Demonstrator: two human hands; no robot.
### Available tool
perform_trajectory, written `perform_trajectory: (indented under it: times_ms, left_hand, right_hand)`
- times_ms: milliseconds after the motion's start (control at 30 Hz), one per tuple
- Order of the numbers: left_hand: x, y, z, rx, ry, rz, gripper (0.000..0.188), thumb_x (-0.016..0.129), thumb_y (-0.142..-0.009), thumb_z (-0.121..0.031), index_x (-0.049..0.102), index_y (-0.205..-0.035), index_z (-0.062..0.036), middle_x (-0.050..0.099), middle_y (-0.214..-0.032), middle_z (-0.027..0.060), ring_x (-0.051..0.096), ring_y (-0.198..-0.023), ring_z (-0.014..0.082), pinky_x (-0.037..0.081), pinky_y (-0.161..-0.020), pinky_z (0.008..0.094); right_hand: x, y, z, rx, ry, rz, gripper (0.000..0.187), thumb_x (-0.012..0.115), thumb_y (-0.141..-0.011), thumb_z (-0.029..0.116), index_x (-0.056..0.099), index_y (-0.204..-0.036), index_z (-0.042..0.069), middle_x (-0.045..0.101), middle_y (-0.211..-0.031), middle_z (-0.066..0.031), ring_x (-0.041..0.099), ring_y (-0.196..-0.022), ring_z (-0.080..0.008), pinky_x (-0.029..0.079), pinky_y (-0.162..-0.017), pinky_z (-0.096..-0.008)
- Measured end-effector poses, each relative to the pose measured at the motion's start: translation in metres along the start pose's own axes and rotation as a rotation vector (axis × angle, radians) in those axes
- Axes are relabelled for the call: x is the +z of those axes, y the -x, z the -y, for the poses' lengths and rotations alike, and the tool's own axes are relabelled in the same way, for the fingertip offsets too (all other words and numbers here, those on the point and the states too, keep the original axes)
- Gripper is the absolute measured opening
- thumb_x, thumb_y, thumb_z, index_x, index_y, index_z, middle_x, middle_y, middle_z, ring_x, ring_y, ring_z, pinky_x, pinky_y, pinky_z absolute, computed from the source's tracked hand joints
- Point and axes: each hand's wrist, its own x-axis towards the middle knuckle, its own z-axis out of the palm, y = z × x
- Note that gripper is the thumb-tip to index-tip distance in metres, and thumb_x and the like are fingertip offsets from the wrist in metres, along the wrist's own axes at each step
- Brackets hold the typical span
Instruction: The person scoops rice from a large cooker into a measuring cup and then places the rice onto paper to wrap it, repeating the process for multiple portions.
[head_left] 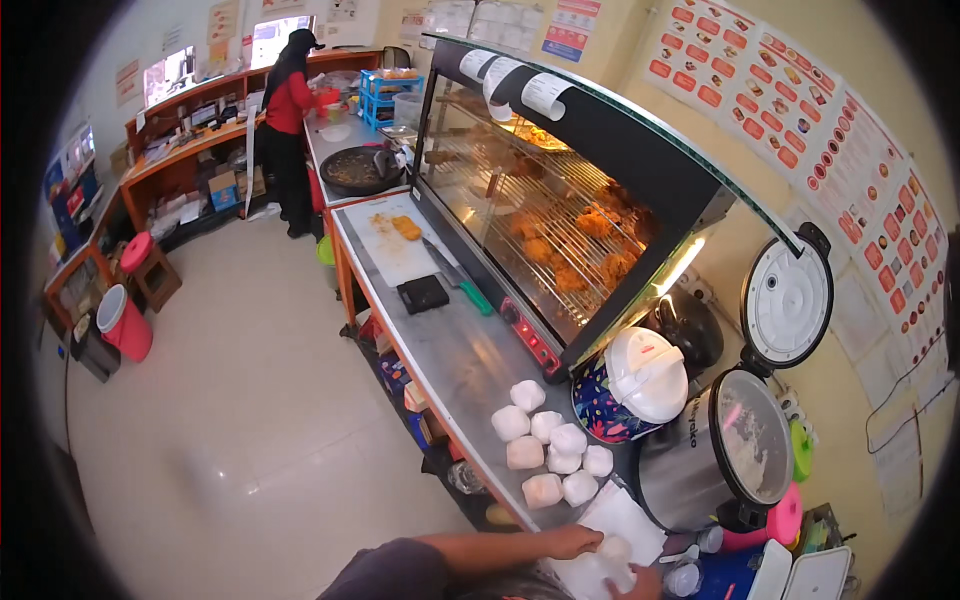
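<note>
At the lower edge, my left hand (574,541) reaches in with its fingers closed at the edge of a white wrapping paper (575,572). A rounded pale lump of what looks like rice (614,549) rests on the paper between my hands. My right hand (640,584), partly cut off by the frame, curls its fingers on the paper's other side. Just beyond lie more white paper sheets (625,520) and several white wrapped parcels (563,440). To the right stands a large open rice cooker (680,455) with white rice (752,450) inside.
A glass warming cabinet (560,200) with fried pieces stands along the steel counter (465,350). Nearby are a patterned container with white lid (645,375), a green-handled knife (470,290) and a white cutting board (390,240). A person in red (287,120) stands farther back.
</note>
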Motion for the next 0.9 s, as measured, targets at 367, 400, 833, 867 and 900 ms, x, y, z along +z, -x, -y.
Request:
perform_trajectory:
  times_ms: [367, 400, 833, 867, 900]
  left_hand:
    - [-0.030, 0.020, -0.028, -0.078, -0.103, 0.102, 0.016, 0.056, -0.103, -0.026, 0.052, -0.105, -0.0107, 0.066, -0.090, 0.0203, 0.066, -0.089, 0.0430, 0.049, -0.075, 0.0520]
    - [-0.029, 0.019, -0.030, -0.078, -0.059, 0.084, 0.016, 0.056, -0.103, -0.025, 0.052, -0.105, -0.0101, 0.066, -0.091, 0.0201, 0.067, -0.090, 0.0417, 0.049, -0.076, 0.0514]
    - [0.004, -0.010, -0.003, -0.505, -0.276, -0.114, 0.020, 0.048, -0.104, -0.021, 0.057, -0.109, -0.0042, 0.068, -0.103, 0.0222, 0.068, -0.104, 0.0366, 0.050, -0.086, 0.0511]
    - [0.002, -0.006, -0.006, -0.540, -0.295, -0.129, 0.021, 0.047, -0.104, -0.022, 0.057, -0.110, -0.0042, 0.068, -0.105, 0.0217, 0.068, -0.104, 0.0369, 0.050, -0.088, 0.0523]
    - [-0.001, -0.003, -0.009, -0.576, -0.314, -0.145, 0.022, 0.047, -0.104, -0.022, 0.058, -0.110, -0.0043, 0.069, -0.107, 0.0212, 0.068, -0.105, 0.0372, 0.050, -0.089, 0.0536]
  right_hand:
    - [0.066, 0.048, -0.093, 0.367, -0.173, 0.171, 0.042, 0.072, -0.091, 0.041, 0.075, -0.108, 0.003, 0.074, -0.104, -0.0205, 0.068, -0.099, -0.0391, 0.051, -0.092, -0.0461]
    - [0.068, 0.052, -0.102, 0.349, -0.241, 0.156, 0.042, 0.072, -0.091, 0.041, 0.075, -0.108, 0.002, 0.074, -0.104, -0.0206, 0.068, -0.098, -0.0380, 0.051, -0.091, -0.0456]
    - [0.097, 0.007, -0.111, 0.578, -0.279, 0.272, 0.061, 0.057, -0.099, 0.050, 0.064, -0.130, -0.002, 0.069, -0.116, -0.0298, 0.065, -0.113, -0.0419, 0.046, -0.101, -0.0474]
    - [0.116, 0.005, -0.126, 0.511, -0.269, 0.229, 0.060, 0.056, -0.099, 0.049, 0.064, -0.129, -0.003, 0.067, -0.119, -0.0316, 0.063, -0.117, -0.0437, 0.045, -0.103, -0.0482]
    - [0.125, 0.002, -0.138, 0.468, -0.250, 0.285, 0.058, 0.055, -0.100, 0.047, 0.064, -0.128, -0.003, 0.066, -0.122, -0.0325, 0.062, -0.120, -0.0445, 0.045, -0.104, -0.0484]
